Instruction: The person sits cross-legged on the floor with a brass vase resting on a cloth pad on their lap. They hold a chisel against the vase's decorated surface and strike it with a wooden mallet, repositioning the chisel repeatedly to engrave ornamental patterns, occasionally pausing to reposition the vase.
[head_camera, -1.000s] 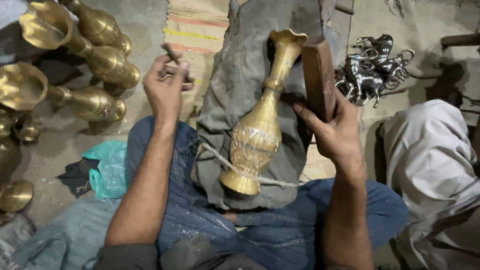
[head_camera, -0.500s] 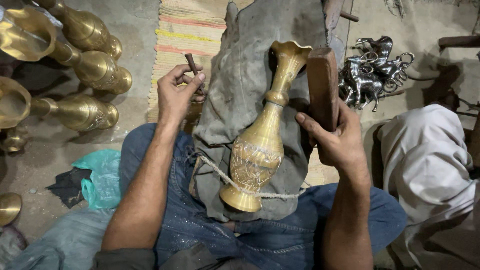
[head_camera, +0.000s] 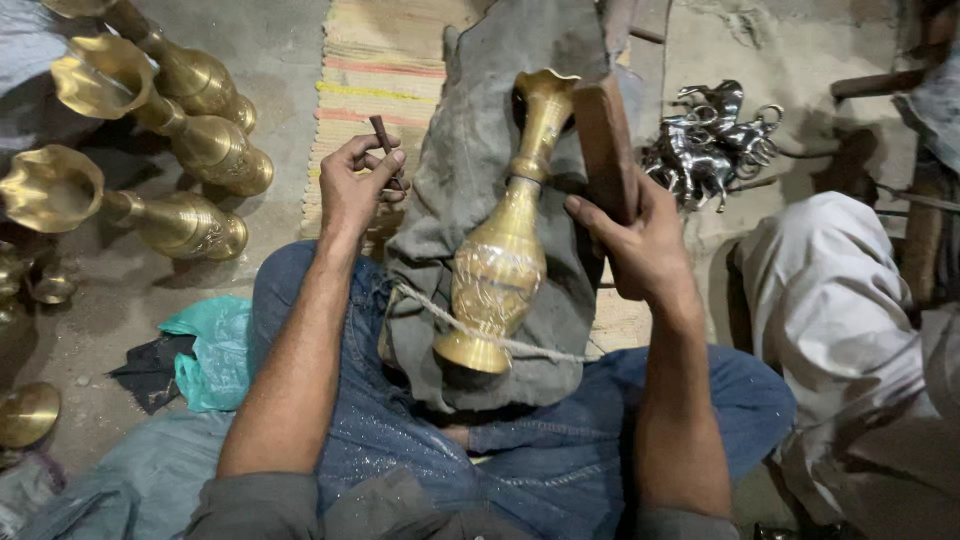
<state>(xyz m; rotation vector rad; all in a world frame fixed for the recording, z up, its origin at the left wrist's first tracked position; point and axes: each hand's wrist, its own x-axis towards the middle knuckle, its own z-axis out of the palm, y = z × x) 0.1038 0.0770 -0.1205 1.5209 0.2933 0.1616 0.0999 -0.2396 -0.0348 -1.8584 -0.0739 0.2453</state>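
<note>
Gripping wooden block (head_camera: 605, 150) — brass vase (head_camera: 505, 250) between hands.

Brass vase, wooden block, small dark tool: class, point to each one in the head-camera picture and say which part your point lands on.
brass vase (head_camera: 497, 272), head view, on its engraved belly.
wooden block (head_camera: 603, 140), head view, on the flat face above the right hand.
small dark tool (head_camera: 381, 134), head view, on the shaft above the left hand's fingers.

Open striped mat (head_camera: 400, 70) beyond the left hand (head_camera: 355, 190); brass vases (head_camera: 190, 150) crowding the left, metal figurines (head_camera: 710, 150) the right.
</note>
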